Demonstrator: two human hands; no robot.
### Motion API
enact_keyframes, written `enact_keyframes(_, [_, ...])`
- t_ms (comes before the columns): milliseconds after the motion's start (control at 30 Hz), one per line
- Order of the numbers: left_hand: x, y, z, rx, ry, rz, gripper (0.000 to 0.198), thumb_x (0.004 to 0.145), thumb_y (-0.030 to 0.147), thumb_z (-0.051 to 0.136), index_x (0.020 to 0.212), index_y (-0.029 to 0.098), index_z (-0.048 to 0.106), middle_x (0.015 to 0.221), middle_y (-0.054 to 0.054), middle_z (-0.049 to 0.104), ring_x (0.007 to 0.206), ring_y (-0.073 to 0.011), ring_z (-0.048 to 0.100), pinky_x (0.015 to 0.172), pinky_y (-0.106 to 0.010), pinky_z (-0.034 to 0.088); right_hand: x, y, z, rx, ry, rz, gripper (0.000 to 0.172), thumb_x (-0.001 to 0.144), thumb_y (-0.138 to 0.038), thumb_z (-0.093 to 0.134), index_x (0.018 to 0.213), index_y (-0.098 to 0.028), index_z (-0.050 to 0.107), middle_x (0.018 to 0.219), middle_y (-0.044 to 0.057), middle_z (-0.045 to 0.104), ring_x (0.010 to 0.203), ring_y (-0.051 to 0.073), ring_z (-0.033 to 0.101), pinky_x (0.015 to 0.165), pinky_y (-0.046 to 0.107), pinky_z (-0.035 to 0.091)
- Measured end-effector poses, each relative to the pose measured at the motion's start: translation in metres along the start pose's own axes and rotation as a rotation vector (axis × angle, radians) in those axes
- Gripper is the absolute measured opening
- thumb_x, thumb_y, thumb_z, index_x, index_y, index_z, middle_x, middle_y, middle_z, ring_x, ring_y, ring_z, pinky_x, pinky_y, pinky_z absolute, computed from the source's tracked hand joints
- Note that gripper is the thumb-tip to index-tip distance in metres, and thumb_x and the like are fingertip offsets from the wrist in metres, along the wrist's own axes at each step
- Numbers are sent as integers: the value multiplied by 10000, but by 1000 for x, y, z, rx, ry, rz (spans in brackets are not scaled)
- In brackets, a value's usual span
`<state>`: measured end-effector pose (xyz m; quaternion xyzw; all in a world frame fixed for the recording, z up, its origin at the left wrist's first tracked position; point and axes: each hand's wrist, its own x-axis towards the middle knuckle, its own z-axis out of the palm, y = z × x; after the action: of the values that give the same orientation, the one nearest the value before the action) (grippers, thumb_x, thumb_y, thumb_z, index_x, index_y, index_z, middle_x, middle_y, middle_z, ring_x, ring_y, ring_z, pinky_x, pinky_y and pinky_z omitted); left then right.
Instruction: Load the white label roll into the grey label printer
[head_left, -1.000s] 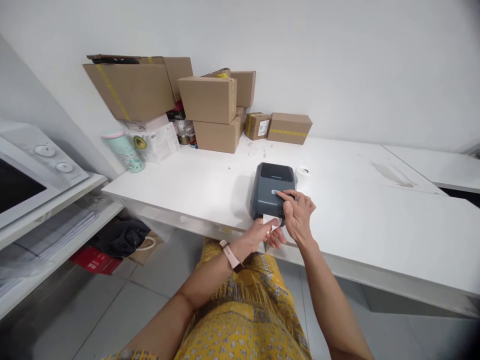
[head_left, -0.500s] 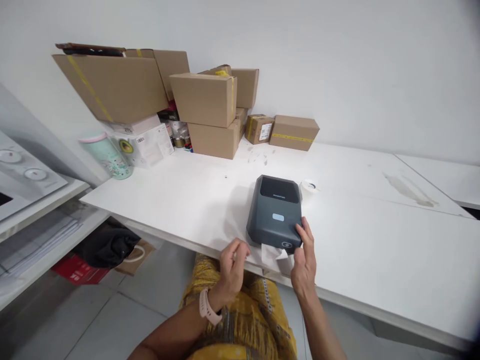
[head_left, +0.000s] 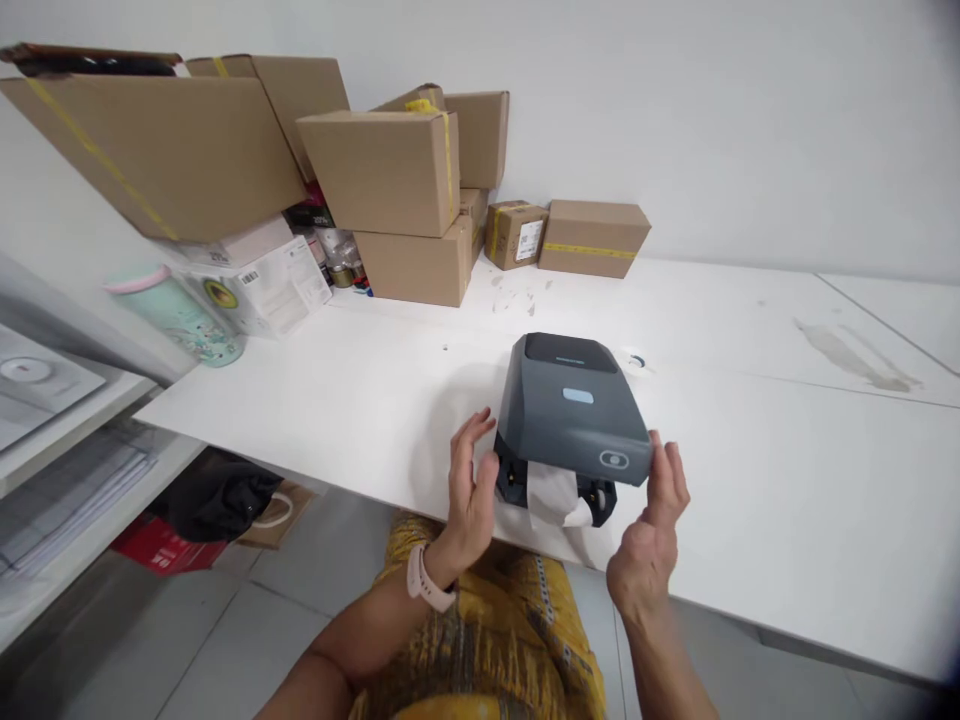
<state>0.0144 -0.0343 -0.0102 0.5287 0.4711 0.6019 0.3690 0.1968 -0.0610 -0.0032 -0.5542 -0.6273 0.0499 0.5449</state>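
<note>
A dark grey label printer [head_left: 570,430] stands at the table's front edge, its lid [head_left: 555,415] tilted up at the front. Out of the gap below the lid, a white label strip [head_left: 553,492] hangs over the black base [head_left: 514,480]. My left hand [head_left: 472,490] is open at the printer's left side, fingers apart and close to the lid's edge; contact is unclear. At the lid's front right corner is my right hand [head_left: 651,525], its fingers stretched up along the edge and seemingly touching it. My right thumb is partly hidden.
Cardboard boxes [head_left: 375,180] are stacked at the back left, near a mint tumbler [head_left: 180,315] and a white box [head_left: 277,290]. Two smaller cartons [head_left: 596,240] sit by the wall. Behind the printer is a white roll [head_left: 636,360]. A shelf [head_left: 97,420] stands at left.
The printer's lid has risen at the front, exposing the base and more of the label strip. My left hand has opened from a closed shape; my right hand has moved up and right with the lid's corner.
</note>
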Motion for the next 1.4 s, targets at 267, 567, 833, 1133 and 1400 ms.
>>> enact_keyframes(267, [104, -17, 6, -82, -306, -233, 731, 835, 330, 726, 1507, 291, 440, 1661, -86, 366, 1561, -307, 291, 1265, -475, 257, 115, -1, 10, -113, 25, -224, 735, 1027, -630, 211, 1659, -265, 126, 1687, 143, 280, 1569, 367, 251, 1236, 660, 209])
enact_keyframes(567, [111, -32, 7, -128, -438, -224, 940, 760, 358, 823, 1573, 279, 358, 1627, -114, 416, 1526, -350, 345, 1235, -520, 308, 218, 26, 38, -49, -61, -107, 784, 1003, -571, 445, 1644, -264, 114, 1593, 160, 432, 1394, 329, 513, 1119, 609, 435])
enact_keyframes(833, [111, -26, 7, -51, -401, -189, 870, 791, 301, 765, 1566, 299, 370, 1580, -118, 487, 1396, -358, 517, 1135, -519, 445, 172, 13, 36, -192, -9, -479, 264, 992, -317, 508, 1196, -246, 660, 1077, 102, 730, 1035, 279, 677, 921, 454, 523])
enact_keyframes(1133, [106, -14, 5, 47, -366, -122, 1013, 785, 134, 636, 1643, 336, 137, 1650, -131, 379, 1387, -338, 555, 1124, -501, 471, 150, 38, 55, -433, -1043, -512, 320, 986, -260, 444, 1161, -246, 711, 795, 62, 757, 771, 245, 709, 984, 474, 447])
enact_keyframes(1400, [106, -15, 3, 39, -366, -91, 987, 766, 106, 635, 1634, 310, 212, 1640, -123, 404, 1390, -340, 555, 1176, -502, 439, 165, 32, 51, -280, -1176, -425, 443, 905, -368, 618, 1335, -263, 638, 1090, 88, 748, 949, 261, 698, 892, 422, 529])
